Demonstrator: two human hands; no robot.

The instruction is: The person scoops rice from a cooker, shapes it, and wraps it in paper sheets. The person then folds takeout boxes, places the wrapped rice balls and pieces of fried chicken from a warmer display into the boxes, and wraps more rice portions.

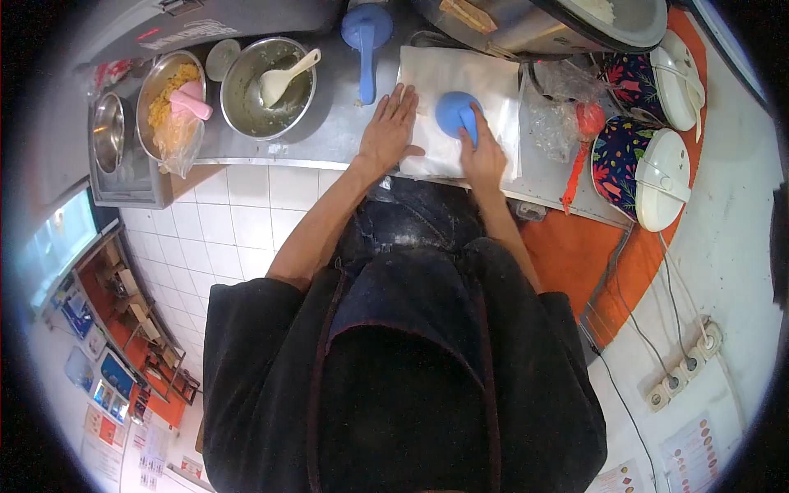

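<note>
A stack of white paper sheets (433, 74) lies on the metal counter in front of me. My left hand (391, 131) rests flat at the sheets' left edge, fingers stretched out. On the paper sits a blue round plastic scoop (454, 113), its domed side up and its short handle pointing toward me. My right hand (484, 156) is closed around that handle. Whatever is under the dome is hidden. Beyond my left hand, a second blue scoop (367, 37) with a long handle lies on the counter.
To the left stand a steel bowl (238, 115) with a white rice paddle (288, 80) and a bowl of yellow food (168, 86) with a pink-handled tool (191, 101). A large rice container (567, 31) is behind. Patterned pots (618, 168) and plastic bags (549, 123) sit right.
</note>
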